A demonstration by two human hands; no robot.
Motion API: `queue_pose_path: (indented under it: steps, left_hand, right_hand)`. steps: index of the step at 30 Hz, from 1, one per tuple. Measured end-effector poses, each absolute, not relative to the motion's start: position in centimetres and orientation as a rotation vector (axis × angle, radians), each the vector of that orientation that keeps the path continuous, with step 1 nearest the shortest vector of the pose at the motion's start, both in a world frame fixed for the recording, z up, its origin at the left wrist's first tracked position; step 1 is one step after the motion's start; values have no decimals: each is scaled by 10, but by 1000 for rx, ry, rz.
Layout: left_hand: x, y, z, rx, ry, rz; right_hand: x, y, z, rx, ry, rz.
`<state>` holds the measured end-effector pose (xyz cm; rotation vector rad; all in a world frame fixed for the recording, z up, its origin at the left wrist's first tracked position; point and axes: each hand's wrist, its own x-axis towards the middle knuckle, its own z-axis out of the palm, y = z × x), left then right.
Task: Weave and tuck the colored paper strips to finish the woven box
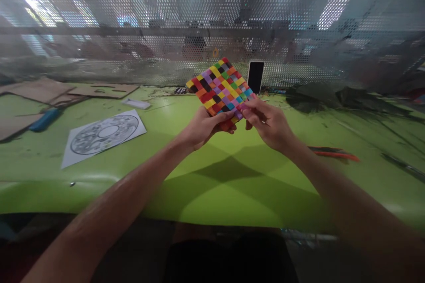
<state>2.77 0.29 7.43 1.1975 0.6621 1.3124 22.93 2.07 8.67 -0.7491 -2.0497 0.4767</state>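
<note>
A square woven mat of many colours (pixel 221 86) is held up above the green table, turned corner-up and tilted. My left hand (pixel 207 126) grips its lower edge, thumb on the front face and fingers behind. At the lower right corner, my right hand (pixel 267 121) pinches the mat's edge between thumb and fingers. Shadows of the hands and mat fall on the table (pixel 229 203) below. The back of the mat is hidden.
A printed sheet with a ring pattern (pixel 108 131), a blue tool (pixel 45 120) and brown cardboard (pixel 43 90) lie left. A phone (pixel 255 76) stands against the perforated screen (pixel 159 53). Right are dark leaves (pixel 312 96) and orange-black strips (pixel 334 153).
</note>
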Motion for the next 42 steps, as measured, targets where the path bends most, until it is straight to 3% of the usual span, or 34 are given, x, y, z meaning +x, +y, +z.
queue_pose_path:
  steps: [14, 26, 42]
  left_hand:
    - [31, 2, 64, 1377, 664, 1245]
    - [42, 7, 55, 1023, 752, 1438]
    - [49, -4, 54, 1086, 694, 1443]
  right_hand:
    - [228, 18, 90, -782, -2061, 508]
    - [229, 30, 92, -852, -1562, 1307]
    - [220, 23, 89, -1041, -1552, 1242]
